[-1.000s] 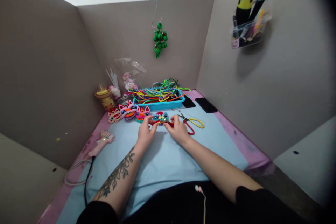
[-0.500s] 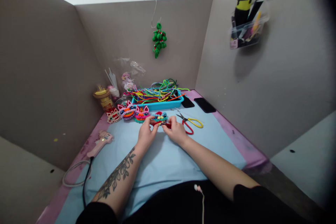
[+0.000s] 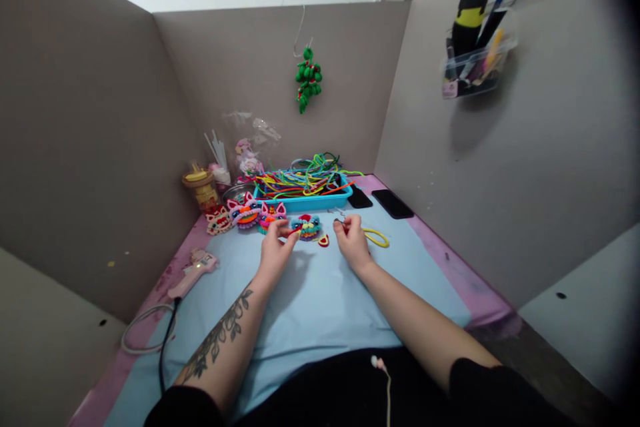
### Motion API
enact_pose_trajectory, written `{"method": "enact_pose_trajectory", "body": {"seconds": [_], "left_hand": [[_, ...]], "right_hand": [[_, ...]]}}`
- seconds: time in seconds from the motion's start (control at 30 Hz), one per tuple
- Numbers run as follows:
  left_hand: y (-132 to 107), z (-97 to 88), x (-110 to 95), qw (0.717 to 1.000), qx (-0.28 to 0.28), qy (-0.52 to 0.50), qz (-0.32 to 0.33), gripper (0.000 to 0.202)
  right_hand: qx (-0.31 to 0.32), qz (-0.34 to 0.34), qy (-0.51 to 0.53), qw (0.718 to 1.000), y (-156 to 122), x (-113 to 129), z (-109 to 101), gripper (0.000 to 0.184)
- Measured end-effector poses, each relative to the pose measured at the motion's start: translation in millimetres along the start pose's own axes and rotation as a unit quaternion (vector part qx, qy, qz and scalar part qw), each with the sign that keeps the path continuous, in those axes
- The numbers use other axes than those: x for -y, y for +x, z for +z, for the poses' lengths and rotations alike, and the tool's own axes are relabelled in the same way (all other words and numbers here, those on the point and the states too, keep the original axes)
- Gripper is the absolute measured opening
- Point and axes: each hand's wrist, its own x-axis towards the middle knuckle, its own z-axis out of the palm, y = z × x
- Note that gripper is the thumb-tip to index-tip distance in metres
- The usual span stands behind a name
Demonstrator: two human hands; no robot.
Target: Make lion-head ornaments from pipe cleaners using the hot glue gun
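My left hand (image 3: 277, 247) pinches a small red and yellow pipe-cleaner piece (image 3: 296, 231) between thumb and fingertips. Just behind it sits a blue lion-head figure (image 3: 306, 225) of pipe cleaners, with a red top and multicoloured lower edge. A loose red piece with a yellow rim (image 3: 324, 240) lies on the cloth between my hands. My right hand (image 3: 353, 241) is closed over the scissors, whose yellow handle loop (image 3: 379, 238) shows beside it; my fingers hide the red loop and most of the blades.
Three finished-looking lion heads (image 3: 245, 212) stand at left. Behind is a blue tray (image 3: 305, 202) of pipe cleaners. A pink glue gun (image 3: 195, 272) with its cord lies left. Two dark phones (image 3: 393, 203) lie at back right. Grey partitions (image 3: 280, 80) enclose the table.
My hands have moved apart. The right went right, onto the scissors, and the red piece with the yellow rim now lies on the cloth. The left keeps its pinch.
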Motion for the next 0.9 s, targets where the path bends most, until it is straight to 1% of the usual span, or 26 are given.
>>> {"method": "enact_pose_trajectory", "body": {"seconds": [0.1,0.17,0.23,0.33,0.43,0.53,0.6,0.7,0.77,0.83,0.9], "left_hand": [[5.8,-3.7,2.5,0.990,0.012,-0.112,-0.089,0.046],[7.9,-6.3,2.8,0.978,0.017,-0.155,-0.135,0.048],[8.4,-8.3,1.3,0.967,0.024,-0.188,-0.172,0.049],[7.3,-9.1,-2.4,0.952,0.041,-0.224,-0.205,0.049],[5.6,-6.9,-3.7,0.950,0.058,-0.227,-0.206,0.050],[3.6,-2.9,-1.8,0.958,0.072,-0.209,-0.184,0.052],[2.0,0.1,0.1,0.963,0.079,-0.201,-0.163,0.053],[-0.3,4.3,2.1,0.969,0.085,-0.188,-0.133,0.051],[-1.6,6.6,2.2,0.971,0.087,-0.181,-0.132,0.049],[-2.9,8.3,1.2,0.965,0.092,-0.191,-0.154,0.047],[-4.4,9.6,-0.7,0.952,0.106,-0.218,-0.188,0.046]], "right_hand": [[-0.006,0.013,0.026,1.000,1.9,-1.1,-2.9,0.035],[-0.003,0.010,0.031,0.999,0.7,0.4,-3.8,0.034],[0.001,0.003,0.037,0.999,-0.9,1.9,-4.3,0.032],[0.020,-0.008,0.070,0.997,-3.5,4.1,-3.8,0.032],[0.073,-0.021,0.136,0.988,-6.3,8.7,-1.2,0.033],[0.166,-0.022,0.196,0.966,-8.5,15.5,1.3,0.028],[0.212,-0.024,0.228,0.950,-8.6,18.8,1.5,0.027],[0.231,-0.026,0.263,0.936,-7.2,19.8,0.8,0.029],[0.241,-0.012,0.269,0.933,-6.9,18.8,1.8,0.031],[0.262,0.009,0.273,0.926,-7.8,18.0,4.8,0.032],[0.282,0.029,0.286,0.915,-9.7,18.5,8.9,0.032]]}}
